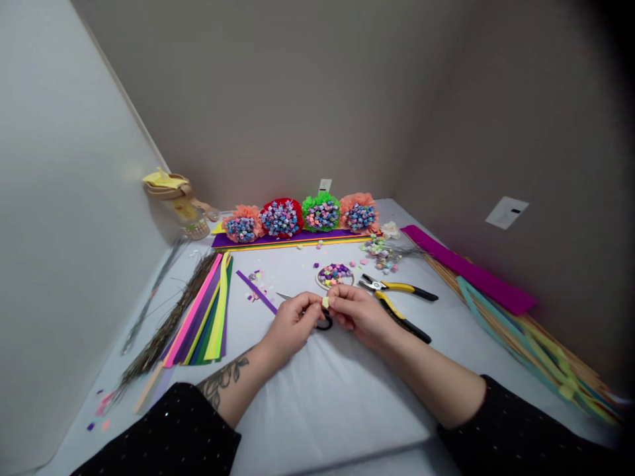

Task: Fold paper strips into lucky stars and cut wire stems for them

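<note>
A small pale-yellow paper piece (325, 302) is pinched between the fingertips of the left hand (297, 320) and right hand (359, 313), above the desk (317, 410). Scissors (283, 295) lie partly hidden beneath. Just beyond, a round dish (318, 280) holds coloured stars (336, 273); pliers (401, 287) rest to its right, a purple strip (256, 291) to its left. Four bouquets (281, 218) line the back.

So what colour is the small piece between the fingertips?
Pale yellow; the small piece shows in the head view.
</note>
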Demonstrator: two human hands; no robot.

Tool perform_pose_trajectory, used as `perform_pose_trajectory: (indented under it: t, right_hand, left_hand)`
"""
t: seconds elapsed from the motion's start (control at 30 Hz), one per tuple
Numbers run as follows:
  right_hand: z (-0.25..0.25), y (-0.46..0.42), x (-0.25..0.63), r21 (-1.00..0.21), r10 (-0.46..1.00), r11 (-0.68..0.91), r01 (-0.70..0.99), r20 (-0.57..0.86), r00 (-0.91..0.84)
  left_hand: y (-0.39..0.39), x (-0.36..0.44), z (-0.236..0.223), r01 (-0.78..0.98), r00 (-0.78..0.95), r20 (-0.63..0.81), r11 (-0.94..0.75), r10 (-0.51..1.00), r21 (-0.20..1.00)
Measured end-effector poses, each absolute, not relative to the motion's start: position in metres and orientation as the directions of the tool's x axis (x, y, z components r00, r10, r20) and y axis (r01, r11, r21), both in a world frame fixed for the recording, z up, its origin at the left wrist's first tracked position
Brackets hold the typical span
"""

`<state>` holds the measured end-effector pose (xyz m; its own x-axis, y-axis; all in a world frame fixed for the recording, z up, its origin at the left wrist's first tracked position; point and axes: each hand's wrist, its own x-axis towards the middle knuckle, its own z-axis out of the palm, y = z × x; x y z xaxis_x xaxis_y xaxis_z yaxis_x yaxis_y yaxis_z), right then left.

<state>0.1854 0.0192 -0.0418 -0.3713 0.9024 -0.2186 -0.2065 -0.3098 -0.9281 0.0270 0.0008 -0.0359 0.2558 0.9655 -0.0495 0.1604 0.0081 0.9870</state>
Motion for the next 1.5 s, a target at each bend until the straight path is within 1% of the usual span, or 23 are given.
perform_pose_trajectory:
  t: [0.17, 0.33, 0.4, 0.67, 0.8, 0.93, 1.0, 1.07, 1.2, 1.27, 1.33, 1.4, 1.43, 1.5]
  right_hand:
    - [-0.042, 0.019, 0.186, -0.942, 0.904, -0.29, -0.169, -0.211, -0.373]
    - [-0.037, 0.016, 0.184, -0.991, 0.947, -0.134, -0.025, -0.121, -0.297]
    - [-0.037, 0.016, 0.183, -0.996, 0.955, -0.094, 0.011, -0.093, -0.28]
    - [-0.043, 0.017, 0.182, -0.991, 0.947, -0.133, -0.02, -0.121, -0.297]
    - [-0.042, 0.017, 0.182, -0.992, 0.946, -0.129, 0.001, -0.123, -0.299]
    - [-0.041, 0.016, 0.184, -0.999, 0.962, -0.008, -0.042, 0.004, -0.272]
    - [-0.041, 0.017, 0.186, -0.997, 0.957, 0.033, -0.064, 0.05, -0.287]
    - [-0.039, 0.017, 0.188, -0.997, 0.942, 0.071, -0.031, 0.077, -0.327]
    - [-0.036, 0.02, 0.192, -0.962, 0.896, 0.265, 0.072, 0.218, -0.387]
    - [-0.036, 0.022, 0.193, -0.945, 0.876, 0.317, 0.082, 0.259, -0.408]
    - [-0.037, 0.023, 0.194, -0.945, 0.869, 0.318, 0.071, 0.261, -0.42]
    - [-0.037, 0.023, 0.194, -0.964, 0.882, 0.262, 0.034, 0.225, -0.413]
    - [-0.037, 0.022, 0.194, -0.98, 0.9, 0.2, 0.001, 0.183, -0.396]
    - [-0.037, 0.02, 0.192, -0.996, 0.939, 0.024, -0.091, 0.054, -0.341]
  left_hand:
    - [0.002, 0.026, -0.039, 0.201, 0.258, -0.019, -0.034, 0.966, 0.979]
    - [0.003, 0.025, -0.044, 0.309, 0.217, 0.015, -0.083, 0.976, 0.947]
    - [0.004, 0.026, -0.045, 0.324, 0.199, 0.017, -0.083, 0.98, 0.942]
    - [0.004, 0.027, -0.043, 0.241, 0.203, -0.003, -0.047, 0.979, 0.969]
    - [0.003, 0.027, -0.044, 0.222, 0.219, -0.009, -0.041, 0.976, 0.974]
    - [0.004, 0.026, -0.046, 0.211, 0.225, -0.056, 0.007, 0.973, 0.977]
    - [0.004, 0.026, -0.046, 0.211, 0.221, -0.065, 0.017, 0.973, 0.977]
    - [0.005, 0.026, -0.045, 0.222, 0.213, -0.051, 0.003, 0.976, 0.975]
    - [0.006, 0.026, -0.044, 0.254, 0.209, -0.022, -0.033, 0.978, 0.967]
    - [0.006, 0.026, -0.045, 0.267, 0.209, -0.011, -0.047, 0.978, 0.963]
    - [0.006, 0.026, -0.045, 0.287, 0.204, 0.001, -0.061, 0.979, 0.956]
    - [0.005, 0.026, -0.044, 0.31, 0.192, 0.022, -0.082, 0.981, 0.947]
    - [0.005, 0.026, -0.043, 0.322, 0.179, 0.04, -0.097, 0.983, 0.942]
    - [0.003, 0.025, -0.04, 0.346, 0.136, 0.098, -0.14, 0.986, 0.928]
